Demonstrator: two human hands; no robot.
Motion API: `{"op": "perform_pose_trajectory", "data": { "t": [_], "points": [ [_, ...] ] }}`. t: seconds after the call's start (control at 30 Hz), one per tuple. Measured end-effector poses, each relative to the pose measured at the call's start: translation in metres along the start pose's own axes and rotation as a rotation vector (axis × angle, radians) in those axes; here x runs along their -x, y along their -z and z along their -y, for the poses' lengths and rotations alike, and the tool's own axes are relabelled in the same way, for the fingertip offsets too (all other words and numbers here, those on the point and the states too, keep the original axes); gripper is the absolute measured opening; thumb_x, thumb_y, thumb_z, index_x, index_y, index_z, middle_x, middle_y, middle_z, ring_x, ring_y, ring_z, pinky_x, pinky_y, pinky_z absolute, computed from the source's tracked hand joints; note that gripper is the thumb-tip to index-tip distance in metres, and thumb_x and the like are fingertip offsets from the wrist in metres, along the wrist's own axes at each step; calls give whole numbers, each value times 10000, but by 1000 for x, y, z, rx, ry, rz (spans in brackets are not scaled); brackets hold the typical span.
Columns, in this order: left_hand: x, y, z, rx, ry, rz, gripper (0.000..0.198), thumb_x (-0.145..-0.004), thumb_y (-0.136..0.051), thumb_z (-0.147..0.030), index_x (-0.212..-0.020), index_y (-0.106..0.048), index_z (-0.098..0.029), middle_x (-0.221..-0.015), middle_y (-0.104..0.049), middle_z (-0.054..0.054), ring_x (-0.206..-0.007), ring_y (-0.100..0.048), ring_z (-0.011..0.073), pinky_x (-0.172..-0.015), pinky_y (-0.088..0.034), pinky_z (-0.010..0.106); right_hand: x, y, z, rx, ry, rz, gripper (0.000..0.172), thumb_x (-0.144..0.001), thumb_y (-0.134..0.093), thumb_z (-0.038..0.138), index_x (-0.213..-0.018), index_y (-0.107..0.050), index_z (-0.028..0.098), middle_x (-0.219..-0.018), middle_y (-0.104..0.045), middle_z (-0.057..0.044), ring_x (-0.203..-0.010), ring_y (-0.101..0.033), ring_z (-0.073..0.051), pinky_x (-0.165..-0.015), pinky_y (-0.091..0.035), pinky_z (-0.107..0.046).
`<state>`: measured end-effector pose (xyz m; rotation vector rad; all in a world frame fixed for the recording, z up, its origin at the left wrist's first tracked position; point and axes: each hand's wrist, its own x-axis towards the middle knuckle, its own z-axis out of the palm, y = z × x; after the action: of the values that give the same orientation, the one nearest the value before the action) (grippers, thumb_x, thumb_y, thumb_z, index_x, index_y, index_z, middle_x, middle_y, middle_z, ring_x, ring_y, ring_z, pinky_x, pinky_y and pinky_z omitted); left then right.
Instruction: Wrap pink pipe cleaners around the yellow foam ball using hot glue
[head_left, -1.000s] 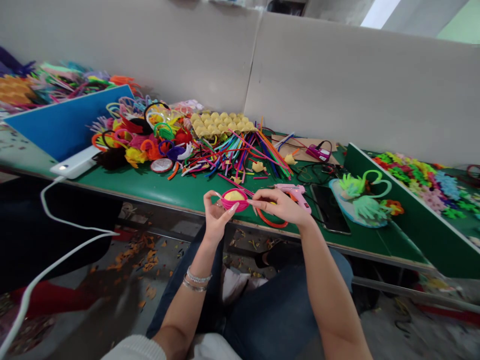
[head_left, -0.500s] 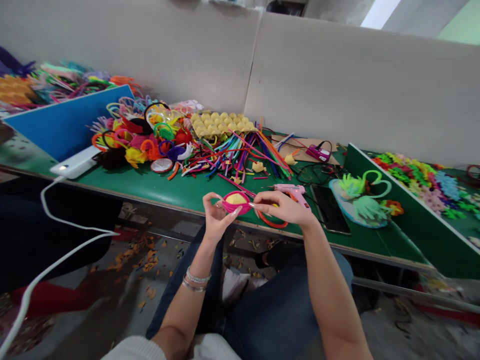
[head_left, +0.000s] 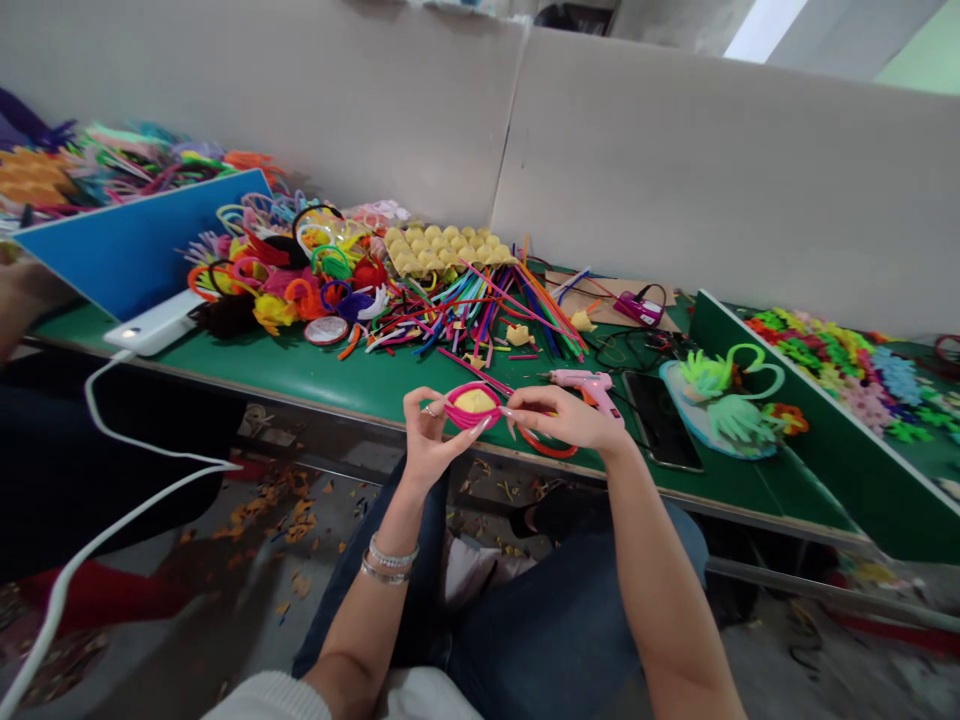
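Note:
My left hand (head_left: 429, 440) pinches a small yellow foam piece wound round with pink pipe cleaner (head_left: 472, 404), held just above the green table's near edge (head_left: 330, 385). My right hand (head_left: 566, 417) grips the other side of the same pink-wrapped piece, fingertips on the pink strand. An orange-red ring (head_left: 541, 446) lies on the table under my right hand. A pink glue gun (head_left: 586, 382) rests just beyond my right hand.
A heap of coloured pipe cleaners (head_left: 480, 300) and finished pieces (head_left: 285, 275) covers the table's back, with a yellow egg tray (head_left: 442, 248). A black phone (head_left: 661, 420) lies right of the glue gun. A blue board (head_left: 142, 245), white power bank (head_left: 154, 325) and cable sit left.
My hands have stayed in place, turning the pink-wrapped piece slightly. The view shifted a little, and another person's hand has appeared at the far left edge.

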<state>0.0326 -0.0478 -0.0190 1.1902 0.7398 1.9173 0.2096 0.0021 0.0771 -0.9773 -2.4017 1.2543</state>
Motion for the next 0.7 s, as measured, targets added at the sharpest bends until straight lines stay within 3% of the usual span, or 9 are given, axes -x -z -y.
{"op": "perform_pose_trajectory", "data": {
  "t": [0.2, 0.37, 0.53, 0.63, 0.7],
  "points": [
    [0, 3, -2, -48, 21, -44, 561, -530, -793, -108, -926, -417, -238, -795, -499, -68, -773, -618, 71, -720, -518, 177, 0, 0, 0, -39, -22, -5, 322, -830, -484, 474, -778, -550, 162, -657, -492, 21, -607, -444, -94, -578, -359, -226],
    [-2, -4, -4, 87, 82, -9, 524, -582, -774, -133, -929, -399, -248, -784, -565, -63, -704, -643, 87, -711, -537, 225, 2, -2, -1, -92, -39, -19, 327, -811, -512, 486, -758, -554, 166, -662, -493, 24, -612, -448, -92, -584, -365, -225],
    [-4, -18, -2, 220, 209, -60, 498, -601, -774, -201, -905, -383, -250, -711, -611, -60, -673, -660, 112, -697, -534, 241, 9, -7, 0, -83, -83, -67, 359, -829, -465, 519, -749, -570, 185, -661, -532, 20, -626, -492, -108, -631, -409, -242],
    [-7, -24, -2, 324, 309, -116, 492, -596, -771, -236, -889, -376, -251, -727, -631, -57, -672, -659, 112, -694, -528, 243, 20, 1, -1, -38, -101, -155, 392, -810, -463, 560, -856, -614, 202, -837, -618, -13, -785, -559, -147, -741, -446, -265],
    [-10, -23, -3, 422, 426, -157, 463, -607, -753, -270, -898, -393, -251, -771, -649, -45, -711, -662, 118, -726, -526, 256, 34, 13, -6, 41, -114, -298, 447, -814, -423, 585, -948, -619, 206, -981, -631, -44, -906, -566, -181, -826, -443, -297]
  ]
}}
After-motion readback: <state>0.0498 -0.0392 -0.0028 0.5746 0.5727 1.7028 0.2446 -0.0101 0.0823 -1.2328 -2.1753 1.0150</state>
